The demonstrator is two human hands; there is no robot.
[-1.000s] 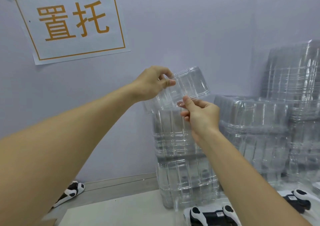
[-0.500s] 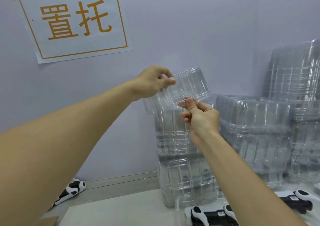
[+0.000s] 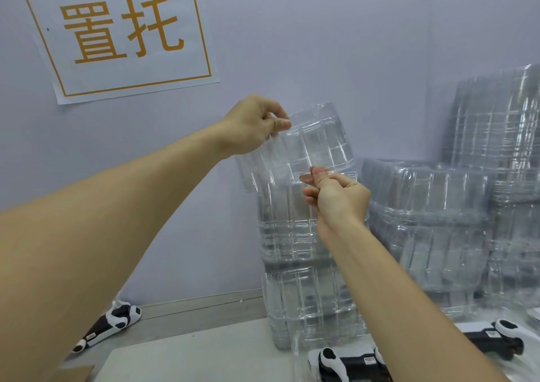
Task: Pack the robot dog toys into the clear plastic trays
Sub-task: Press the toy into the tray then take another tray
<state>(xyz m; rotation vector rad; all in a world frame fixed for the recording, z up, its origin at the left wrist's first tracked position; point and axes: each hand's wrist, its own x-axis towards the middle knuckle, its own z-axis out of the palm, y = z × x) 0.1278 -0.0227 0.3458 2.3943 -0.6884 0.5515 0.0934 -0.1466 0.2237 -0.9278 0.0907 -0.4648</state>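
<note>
At centre frame the person holds one clear tray [image 3: 318, 142] tilted above the tall tray stack [image 3: 304, 264], probably peeling it free of the nested pile. The left hand [image 3: 254, 124] pinches its upper-left edge between thumb and curled fingers; the right hand [image 3: 336, 197] pinches its lower rim likewise. Robot dog toys [image 3: 344, 365] lie unpacked on the counter [image 3: 190, 358] at lower right, one more [image 3: 111, 323] at lower left.
</note>
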